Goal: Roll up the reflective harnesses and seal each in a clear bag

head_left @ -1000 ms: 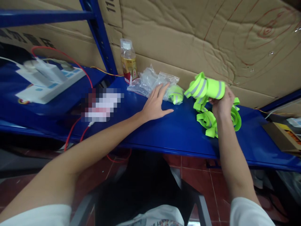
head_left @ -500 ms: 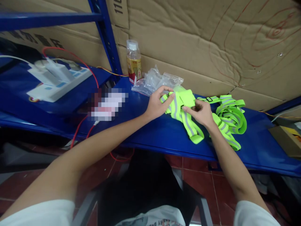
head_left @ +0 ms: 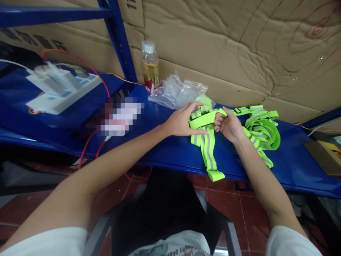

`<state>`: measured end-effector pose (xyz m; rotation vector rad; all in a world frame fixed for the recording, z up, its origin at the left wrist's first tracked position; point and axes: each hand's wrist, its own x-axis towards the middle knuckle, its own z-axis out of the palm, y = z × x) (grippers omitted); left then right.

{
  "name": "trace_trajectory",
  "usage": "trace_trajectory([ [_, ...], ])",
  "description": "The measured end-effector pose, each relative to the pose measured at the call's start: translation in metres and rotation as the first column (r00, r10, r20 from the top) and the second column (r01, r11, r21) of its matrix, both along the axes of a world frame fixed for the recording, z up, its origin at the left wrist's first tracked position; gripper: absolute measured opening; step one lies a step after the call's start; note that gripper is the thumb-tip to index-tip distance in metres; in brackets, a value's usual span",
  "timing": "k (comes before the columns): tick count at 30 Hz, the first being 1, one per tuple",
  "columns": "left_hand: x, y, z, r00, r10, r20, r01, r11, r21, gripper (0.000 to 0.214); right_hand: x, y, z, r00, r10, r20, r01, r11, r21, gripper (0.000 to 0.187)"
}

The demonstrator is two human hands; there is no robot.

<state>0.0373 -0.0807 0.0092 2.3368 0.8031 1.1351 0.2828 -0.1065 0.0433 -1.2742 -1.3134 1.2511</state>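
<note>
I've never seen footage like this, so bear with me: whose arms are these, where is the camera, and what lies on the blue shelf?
No machine here: a person works bare-handed. The single camera sits on their head, looking forward and down, so both arms reach in from below. The left hand and right hand each have a grip on a neon-yellow reflective strap, whose loose end hangs over the edge of the blue shelf. More such straps lie piled to the right. Behind the hands lie clear plastic bags and a capped bottle; a white power strip sits at the left. Cardboard forms the back wall.
</note>
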Motion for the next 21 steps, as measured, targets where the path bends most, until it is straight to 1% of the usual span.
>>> trace_trajectory([
  [2, 0.002, 0.002, -0.004, 0.999, -0.006, -0.049, 0.006, 1.000, 0.004, 0.073, 0.000, -0.002, 0.002, 0.999, 0.012, 0.032, -0.014, 0.998, 0.058, 0.070],
  [3, 0.003, 0.003, -0.006, 0.999, 0.001, -0.036, -0.001, 1.000, -0.012, 0.063, -0.001, -0.004, 0.003, 0.998, -0.005, 0.063, -0.003, 0.993, 0.122, 0.071],
  [4, 0.004, 0.005, -0.008, 1.000, 0.007, 0.001, -0.007, 0.999, -0.034, 0.056, -0.001, -0.007, 0.003, 0.993, -0.042, 0.114, 0.017, 0.977, 0.212, 0.072],
  [5, 0.005, 0.006, -0.010, 0.998, 0.009, 0.057, -0.005, 0.998, -0.062, 0.051, -0.002, -0.010, 0.003, 0.977, -0.099, 0.188, 0.033, 0.946, 0.323, 0.072],
  [6, 0.006, 0.007, -0.010, 0.993, 0.003, 0.122, 0.009, 0.995, -0.098, 0.048, -0.003, -0.012, 0.003, 0.945, -0.167, 0.280, 0.028, 0.898, 0.438, 0.075],
  [7, 0.007, 0.008, -0.010, 0.982, -0.010, 0.190, 0.037, 0.989, -0.143, 0.047, -0.003, -0.015, 0.003, 0.895, -0.232, 0.380, -0.010, 0.843, 0.538, 0.079],
  [8, 0.008, 0.008, -0.008, 0.967, -0.023, 0.252, 0.075, 0.977, -0.198, 0.048, -0.004, -0.017, 0.002, 0.834, -0.281, 0.475, -0.078, 0.792, 0.606, 0.083],
  [9, 0.008, 0.008, -0.006, 0.951, -0.031, 0.307, 0.115, 0.959, -0.259, 0.050, -0.005, -0.019, 0.002, 0.776, -0.307, 0.550, -0.156, 0.752, 0.640, 0.084],
  [10, 0.008, 0.009, -0.004, 0.936, -0.032, 0.351, 0.152, 0.935, -0.319, 0.051, -0.006, -0.020, 0.001, 0.739, -0.309, 0.599, -0.225, 0.725, 0.651, 0.080],
  [11, 0.008, 0.009, -0.002, 0.923, -0.027, 0.384, 0.183, 0.909, -0.375, 0.051, -0.007, -0.021, 0.001, 0.728, -0.296, 0.619, -0.271, 0.705, 0.656, 0.072],
  [12, 0.007, 0.010, 0.000, 0.915, -0.022, 0.402, 0.209, 0.879, -0.428, 0.049, -0.008, -0.022, 0.000, 0.743, -0.277, 0.610, -0.287, 0.690, 0.664, 0.060],
  [13, 0.006, 0.011, 0.000, 0.914, -0.019, 0.405, 0.229, 0.849, -0.476, 0.046, -0.009, -0.022, -0.001, 0.776, -0.258, 0.575, -0.275, 0.683, 0.677, 0.048],
  [14, 0.005, 0.012, 0.000, 0.918, -0.030, 0.395, 0.248, 0.822, -0.514, 0.045, -0.010, -0.022, -0.002, 0.815, -0.240, 0.527, -0.241, 0.687, 0.686, 0.038],
  [15, 0.003, 0.013, 0.000, 0.924, -0.062, 0.378, 0.272, 0.802, -0.532, 0.046, -0.011, -0.022, -0.003, 0.846, -0.227, 0.482, -0.200, 0.704, 0.682, 0.031],
  [16, 0.003, 0.015, -0.002, 0.926, -0.112, 0.360, 0.301, 0.794, -0.527, 0.050, -0.011, -0.021, -0.005, 0.866, -0.222, 0.449, -0.159, 0.728, 0.667, 0.029],
  [18, 0.003, 0.016, -0.006, 0.915, -0.210, 0.344, 0.360, 0.809, -0.464, 0.064, -0.011, -0.019, -0.008, 0.876, -0.231, 0.423, -0.099, 0.773, 0.627, 0.030],
  [19, 0.004, 0.016, -0.008, 0.907, -0.236, 0.349, 0.377, 0.823, -0.424, 0.072, -0.010, -0.017, -0.009, 0.874, -0.241, 0.423, -0.083, 0.783, 0.617, 0.031],
  [20, 0.006, 0.016, -0.010, 0.902, -0.240, 0.358, 0.380, 0.837, -0.394, 0.076, -0.010, -0.016, -0.011, 0.873, -0.248, 0.419, -0.074, 0.783, 0.618, 0.032],
  [21, 0.007, 0.015, -0.010, 0.904, -0.228, 0.360, 0.366, 0.849, -0.381, 0.074, -0.009, -0.015, -0.012, 0.878, -0.248, 0.408, -0.070, 0.778, 0.624, 0.033],
])
